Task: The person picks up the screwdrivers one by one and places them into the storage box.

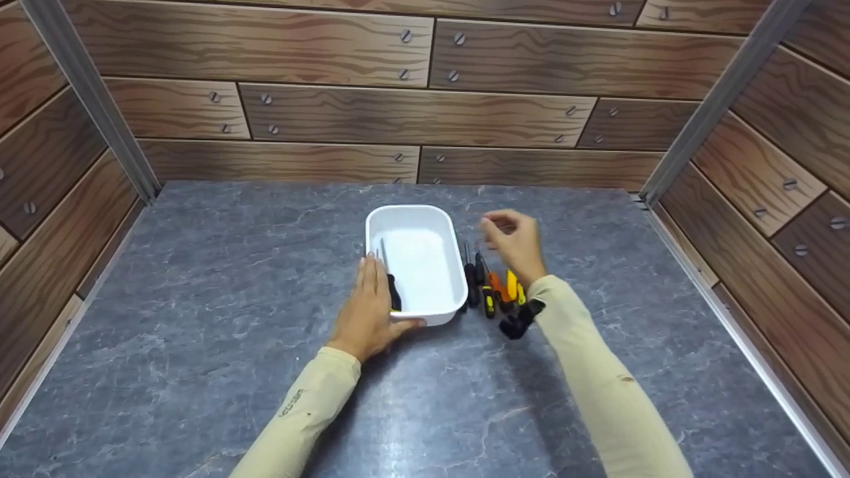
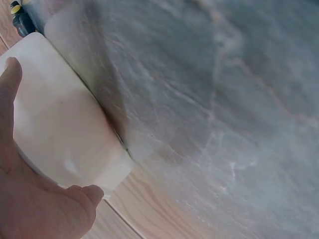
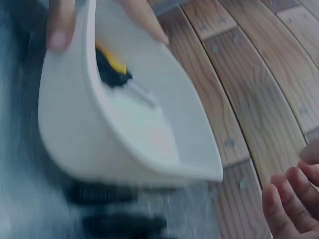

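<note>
I find the left hand (image 1: 368,312) gripping the near-left corner of the white plastic container (image 1: 424,265), the fingers laid along its left wall and the thumb set against its near wall. The container rests on the grey marbled tabletop (image 1: 232,285). Inside it, against the left wall, lies a screwdriver (image 1: 394,292) with a black and yellow handle at the near end and the shaft directed away.

I record the right hand (image 1: 519,245) raised to the right of the container, fingers loosely bent with a gap inside the bend, nothing visible between them; from my end I cannot tell whether thumb and fingertip meet. Below that hand, just beside the container's right wall, I note a row of hand tools: black-handled screwdrivers (image 1: 471,282) nearest the container, then an orange-handled tool (image 1: 498,287), with yellow-handled tools (image 1: 512,285) farthest from it
</note>
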`<state>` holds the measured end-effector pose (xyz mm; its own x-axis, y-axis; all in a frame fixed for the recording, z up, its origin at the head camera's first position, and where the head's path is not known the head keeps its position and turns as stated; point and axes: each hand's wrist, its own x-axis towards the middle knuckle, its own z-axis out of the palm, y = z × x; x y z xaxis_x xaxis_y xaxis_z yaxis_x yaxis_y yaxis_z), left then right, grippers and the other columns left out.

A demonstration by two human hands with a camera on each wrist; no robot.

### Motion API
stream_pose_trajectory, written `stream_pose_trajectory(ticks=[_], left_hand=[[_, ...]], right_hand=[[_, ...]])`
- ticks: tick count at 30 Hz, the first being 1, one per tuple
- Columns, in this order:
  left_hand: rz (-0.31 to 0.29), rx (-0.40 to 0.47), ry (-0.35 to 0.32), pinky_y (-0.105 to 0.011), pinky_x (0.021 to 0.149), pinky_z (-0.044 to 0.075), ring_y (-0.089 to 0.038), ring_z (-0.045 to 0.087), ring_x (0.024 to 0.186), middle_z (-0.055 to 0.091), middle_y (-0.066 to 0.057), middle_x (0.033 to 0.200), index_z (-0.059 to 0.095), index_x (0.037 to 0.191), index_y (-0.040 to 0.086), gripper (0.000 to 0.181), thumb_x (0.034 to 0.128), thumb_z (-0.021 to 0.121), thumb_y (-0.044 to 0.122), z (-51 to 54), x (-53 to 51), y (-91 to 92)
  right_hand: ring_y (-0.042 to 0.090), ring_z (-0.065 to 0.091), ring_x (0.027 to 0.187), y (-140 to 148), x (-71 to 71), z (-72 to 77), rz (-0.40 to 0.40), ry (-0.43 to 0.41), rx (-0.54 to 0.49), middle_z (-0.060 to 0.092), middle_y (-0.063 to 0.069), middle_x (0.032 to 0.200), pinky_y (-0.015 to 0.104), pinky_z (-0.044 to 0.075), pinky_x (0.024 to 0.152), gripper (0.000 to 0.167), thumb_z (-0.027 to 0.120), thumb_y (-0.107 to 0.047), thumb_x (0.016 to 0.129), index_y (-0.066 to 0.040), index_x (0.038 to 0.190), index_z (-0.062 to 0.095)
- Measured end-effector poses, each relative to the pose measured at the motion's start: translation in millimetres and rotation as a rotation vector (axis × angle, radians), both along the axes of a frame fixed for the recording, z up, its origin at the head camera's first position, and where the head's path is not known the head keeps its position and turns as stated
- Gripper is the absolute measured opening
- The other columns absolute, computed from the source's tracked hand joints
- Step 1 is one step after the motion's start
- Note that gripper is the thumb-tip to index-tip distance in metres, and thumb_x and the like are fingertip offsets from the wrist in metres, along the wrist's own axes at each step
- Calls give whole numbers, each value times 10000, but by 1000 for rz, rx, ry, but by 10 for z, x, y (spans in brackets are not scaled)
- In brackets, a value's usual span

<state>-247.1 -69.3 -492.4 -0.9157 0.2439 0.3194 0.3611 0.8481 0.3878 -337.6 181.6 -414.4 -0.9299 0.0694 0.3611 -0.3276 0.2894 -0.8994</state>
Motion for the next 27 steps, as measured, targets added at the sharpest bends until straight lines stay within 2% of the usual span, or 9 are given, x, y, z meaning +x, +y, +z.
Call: stream_pose_trajectory(ticks=[4, 6, 10, 14, 16, 22, 27], left_hand=[[5, -10, -3, -525, 1202, 256, -522, 178, 1475, 167, -399, 1580, 195, 1515, -191, 1257, 779, 746, 667, 9, -7, -11], [5, -13, -5, -526, 1204, 252, -522, 175, 1475, 166, -399, 1580, 195, 1515, -192, 1256, 781, 744, 667, 16, -8, -10], [2, -19, -5, -532, 1201, 254, -529, 182, 1471, 163, -401, 1580, 194, 1515, -192, 1255, 783, 741, 668, 22, 1, -2], [1, -31, 9, -532, 1196, 263, -535, 197, 1464, 171, -407, 1574, 197, 1511, -197, 1254, 784, 739, 670, 22, 10, 3], [-1, -31, 18, -535, 1195, 266, -539, 202, 1461, 175, -410, 1570, 200, 1509, -199, 1254, 783, 740, 669, 24, 12, 3], [-3, -31, 22, -535, 1196, 264, -547, 219, 1453, 181, -414, 1566, 211, 1505, -201, 1251, 780, 740, 671, 29, 7, 4], [1, -24, 5, -532, 1199, 252, -541, 205, 1460, 166, -406, 1575, 192, 1514, -194, 1257, 781, 742, 667, 25, 8, 5]], right_hand=[[272, 690, 718, 228, -2, -46, -75, -68, 46, 711, 158, 841, 245, 603, 601, 194, 709, -49, 932, 103, 1053, 728], [250, 680, 718, 325, 4, -77, -111, -100, 73, 709, 154, 855, 258, 605, 607, 212, 717, -76, 935, 92, 1063, 732], [136, 629, 674, 503, 22, -164, -193, -160, 169, 703, 159, 896, 210, 567, 590, 225, 721, -117, 939, 68, 1066, 740], [114, 609, 641, 659, 39, -269, -254, -232, 248, 702, 158, 909, 172, 522, 563, 232, 721, -142, 940, 53, 1064, 745], [127, 615, 673, 720, 44, -319, -283, -258, 293, 716, 157, 919, 171, 507, 587, 235, 724, -155, 937, 44, 1058, 754], [263, 672, 878, 849, 64, -436, -317, -307, 391, 737, 202, 1005, 288, 533, 760, 277, 724, -169, 927, 56, 1087, 752], [334, 687, 927, 924, 79, -520, -309, -317, 443, 735, 231, 1032, 390, 564, 815, 281, 731, -146, 909, 73, 1083, 751]])
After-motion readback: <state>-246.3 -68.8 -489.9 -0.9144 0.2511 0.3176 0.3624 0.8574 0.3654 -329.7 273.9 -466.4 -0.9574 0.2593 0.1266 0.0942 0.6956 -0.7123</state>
